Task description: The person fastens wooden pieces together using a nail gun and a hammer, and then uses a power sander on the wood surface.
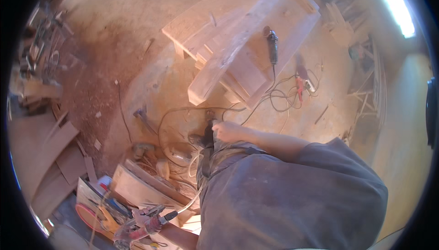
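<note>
Low at the left, my left hand (142, 216) is closed around the grip of a dusty red air tool (137, 234). A black coupling (169, 216) at the end of its grip joins a pale hose (190, 204). Its exact kind is hard to make out. Beneath and beside it are a wooden bin of tools and a yellow-orange tool (109, 221). My right hand (228, 132) hangs in front of my thigh with its fingers curled; anything inside them is hidden.
Ahead stands a low wooden table (292, 44) with a long thick beam (224, 62) and a black angle grinder (272, 48). Cords (274, 98) and a red tool (299, 87) lie on the floor to the right. Boards (55, 154) and scrap pile up at the left.
</note>
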The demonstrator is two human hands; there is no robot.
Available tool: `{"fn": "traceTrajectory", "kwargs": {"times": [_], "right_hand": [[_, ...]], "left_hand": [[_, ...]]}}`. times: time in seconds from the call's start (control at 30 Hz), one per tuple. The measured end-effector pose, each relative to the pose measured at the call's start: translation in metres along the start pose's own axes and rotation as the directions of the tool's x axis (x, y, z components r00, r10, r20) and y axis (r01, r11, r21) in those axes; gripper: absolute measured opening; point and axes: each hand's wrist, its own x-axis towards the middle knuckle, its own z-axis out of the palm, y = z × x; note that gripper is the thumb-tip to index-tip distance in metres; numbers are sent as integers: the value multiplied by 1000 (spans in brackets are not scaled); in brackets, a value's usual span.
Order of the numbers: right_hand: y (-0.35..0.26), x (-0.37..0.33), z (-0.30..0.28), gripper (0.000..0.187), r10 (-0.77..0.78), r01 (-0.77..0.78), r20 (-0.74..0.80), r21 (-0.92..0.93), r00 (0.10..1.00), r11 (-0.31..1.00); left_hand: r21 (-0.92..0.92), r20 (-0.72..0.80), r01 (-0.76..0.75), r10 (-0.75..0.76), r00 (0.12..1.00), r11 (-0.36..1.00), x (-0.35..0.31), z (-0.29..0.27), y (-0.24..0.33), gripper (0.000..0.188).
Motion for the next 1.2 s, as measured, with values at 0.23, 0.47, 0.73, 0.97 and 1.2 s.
{"fn": "traceTrajectory", "kwargs": {"times": [0.23,0.47,0.73,0.97,1.2], "right_hand": [[23,-30,-101,47,259,71,-585,480,768,875],[-56,-75,-178,66,-169,347,-809,46,564,937],[-95,-65,-158,66,-294,486,-748,43,595,873],[-116,-91,-137,48,-222,390,-638,135,737,911],[-172,-111,-161,36,9,435,-924,188,382,880]], "left_hand": [[48,231,-173,158,960,984,-21,81,45,40],[64,366,-319,276,889,945,-70,142,78,38],[90,431,-420,344,834,903,-107,190,100,37],[151,526,-405,273,805,902,-64,243,118,43],[171,580,-259,115,806,951,81,296,134,30]]}}
